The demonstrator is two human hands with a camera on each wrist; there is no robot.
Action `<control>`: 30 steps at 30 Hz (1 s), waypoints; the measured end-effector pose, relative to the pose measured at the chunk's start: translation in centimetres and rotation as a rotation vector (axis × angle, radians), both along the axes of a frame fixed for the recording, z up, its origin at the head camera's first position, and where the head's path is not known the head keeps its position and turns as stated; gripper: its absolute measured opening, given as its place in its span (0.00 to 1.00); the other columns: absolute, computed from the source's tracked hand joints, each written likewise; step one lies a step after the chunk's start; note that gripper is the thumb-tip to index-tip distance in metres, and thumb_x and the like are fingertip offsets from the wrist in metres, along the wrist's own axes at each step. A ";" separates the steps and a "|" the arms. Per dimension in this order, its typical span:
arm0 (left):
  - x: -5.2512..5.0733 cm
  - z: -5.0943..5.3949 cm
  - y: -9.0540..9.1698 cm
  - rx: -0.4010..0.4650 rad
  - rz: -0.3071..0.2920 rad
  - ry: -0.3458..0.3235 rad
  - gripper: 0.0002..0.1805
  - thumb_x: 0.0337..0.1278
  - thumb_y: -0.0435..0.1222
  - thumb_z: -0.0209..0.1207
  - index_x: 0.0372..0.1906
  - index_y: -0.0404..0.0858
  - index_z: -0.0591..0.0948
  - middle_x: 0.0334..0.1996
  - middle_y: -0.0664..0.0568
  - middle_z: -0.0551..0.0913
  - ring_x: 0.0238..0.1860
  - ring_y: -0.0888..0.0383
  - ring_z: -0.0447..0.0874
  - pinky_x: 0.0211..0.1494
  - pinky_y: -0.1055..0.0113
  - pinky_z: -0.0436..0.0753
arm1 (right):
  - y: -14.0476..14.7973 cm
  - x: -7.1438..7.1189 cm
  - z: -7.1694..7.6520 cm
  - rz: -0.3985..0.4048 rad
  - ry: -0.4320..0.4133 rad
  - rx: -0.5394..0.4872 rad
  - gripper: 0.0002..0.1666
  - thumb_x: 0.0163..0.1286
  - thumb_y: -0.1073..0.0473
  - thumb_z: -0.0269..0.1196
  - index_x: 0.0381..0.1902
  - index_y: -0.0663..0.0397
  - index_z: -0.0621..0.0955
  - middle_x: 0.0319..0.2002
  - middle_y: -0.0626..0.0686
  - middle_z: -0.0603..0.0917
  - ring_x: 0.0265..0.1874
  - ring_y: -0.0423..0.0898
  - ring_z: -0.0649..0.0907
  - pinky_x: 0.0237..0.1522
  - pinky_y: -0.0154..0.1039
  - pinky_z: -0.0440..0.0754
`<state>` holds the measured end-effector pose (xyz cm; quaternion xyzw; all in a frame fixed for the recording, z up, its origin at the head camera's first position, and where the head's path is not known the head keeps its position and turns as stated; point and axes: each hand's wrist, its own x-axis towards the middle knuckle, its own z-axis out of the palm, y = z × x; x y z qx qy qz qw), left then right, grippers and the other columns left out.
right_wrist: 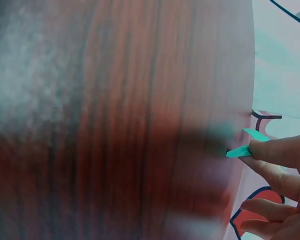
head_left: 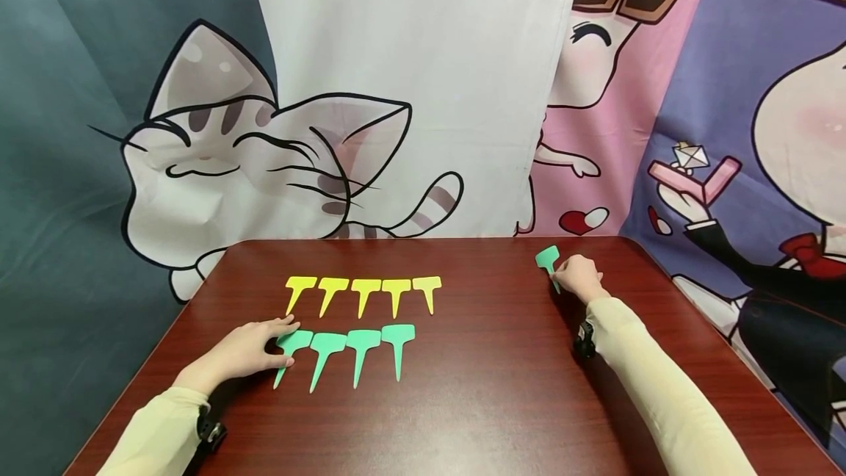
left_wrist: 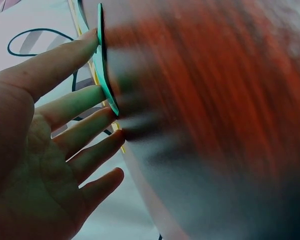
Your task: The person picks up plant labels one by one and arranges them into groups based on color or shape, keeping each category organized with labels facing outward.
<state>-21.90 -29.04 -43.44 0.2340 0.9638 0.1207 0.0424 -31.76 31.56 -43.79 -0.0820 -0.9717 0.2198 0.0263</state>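
Observation:
Several green T-shaped plant labels (head_left: pixel 363 341) lie in a row on the table. My left hand (head_left: pixel 241 350) is at the row's left end, where its spread, nearly straight fingers and thumb touch the leftmost green plant label (head_left: pixel 294 342). The left wrist view shows that label (left_wrist: pixel 100 60) edge-on against the fingertips. Toward the back right, my right hand (head_left: pixel 579 278) pinches another green plant label (head_left: pixel 548 256) by its stem between thumb and finger, head pointing up and away. In the right wrist view only parts of this label (right_wrist: pixel 238 151) show past the fingers.
Several yellow T-shaped plant labels (head_left: pixel 366 286) form a second row behind the green ones. The brown wood-grain table (head_left: pixel 476 388) ends at a back edge against a cloth (head_left: pixel 423 57) printed with cartoon figures. Dark devices are strapped to both wrists.

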 end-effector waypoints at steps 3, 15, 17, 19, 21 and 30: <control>0.0 0.0 0.0 0.002 -0.001 0.002 0.38 0.47 0.53 0.66 0.62 0.37 0.75 0.63 0.39 0.73 0.63 0.36 0.70 0.57 0.41 0.72 | -0.1 0.2 -0.1 0.024 0.033 0.008 0.13 0.58 0.56 0.65 0.20 0.59 0.83 0.34 0.61 0.85 0.49 0.67 0.77 0.56 0.70 0.65; 0.1 0.1 0.0 0.005 -0.001 0.002 0.37 0.48 0.52 0.66 0.62 0.37 0.75 0.63 0.39 0.73 0.63 0.36 0.70 0.57 0.41 0.72 | -1.3 0.9 0.1 0.153 0.176 0.024 0.11 0.56 0.58 0.66 0.20 0.59 0.86 0.45 0.67 0.84 0.58 0.65 0.74 0.53 0.58 0.75; 0.1 0.1 0.0 0.003 -0.002 0.001 0.38 0.47 0.52 0.66 0.62 0.37 0.75 0.63 0.38 0.73 0.62 0.36 0.70 0.57 0.41 0.72 | -1.4 1.2 0.1 0.155 0.174 0.020 0.10 0.57 0.58 0.66 0.21 0.59 0.86 0.44 0.66 0.84 0.60 0.64 0.73 0.54 0.58 0.74; 0.1 0.0 0.0 0.002 -0.001 0.001 0.38 0.47 0.52 0.66 0.62 0.37 0.75 0.63 0.38 0.73 0.62 0.35 0.70 0.57 0.41 0.72 | -1.5 1.4 0.2 0.160 0.166 0.020 0.11 0.57 0.58 0.66 0.21 0.59 0.86 0.42 0.65 0.86 0.60 0.65 0.72 0.55 0.58 0.73; 0.1 0.0 0.0 0.001 0.000 0.001 0.38 0.47 0.52 0.66 0.63 0.37 0.75 0.63 0.38 0.73 0.62 0.35 0.70 0.57 0.40 0.72 | -1.6 1.5 0.2 0.163 0.157 0.021 0.11 0.58 0.58 0.66 0.21 0.58 0.86 0.38 0.62 0.87 0.61 0.65 0.72 0.57 0.59 0.72; 0.1 0.2 0.0 0.003 -0.008 0.010 0.37 0.48 0.52 0.66 0.63 0.37 0.75 0.63 0.39 0.73 0.62 0.35 0.70 0.56 0.40 0.72 | -2.4 2.3 0.4 0.195 0.179 0.016 0.11 0.58 0.58 0.66 0.19 0.58 0.85 0.39 0.63 0.87 0.62 0.66 0.71 0.65 0.60 0.63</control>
